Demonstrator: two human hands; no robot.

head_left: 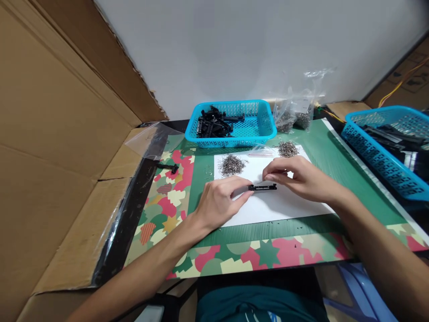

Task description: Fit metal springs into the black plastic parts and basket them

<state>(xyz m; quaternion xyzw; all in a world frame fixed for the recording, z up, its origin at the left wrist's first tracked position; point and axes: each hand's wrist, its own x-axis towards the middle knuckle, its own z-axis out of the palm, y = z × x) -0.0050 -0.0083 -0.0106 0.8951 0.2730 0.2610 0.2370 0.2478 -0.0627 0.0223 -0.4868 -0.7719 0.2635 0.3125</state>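
Head view: black slotted plastic strip (264, 188) lies over the flat white paper sheet (278, 208), its left end pinched in the left hand (217, 200). Right hand (296, 175) pinches a thin metallic wire-like piece (260, 182) beside it. Weak pinching could let either slip.

Left hand (219, 197) pinching, thumb below forefinger. Right hand (291, 176) opposite, fingers curled, tips gathered to the thumb (also a pinch). Both forearms (144, 268) bare, slanting inward.
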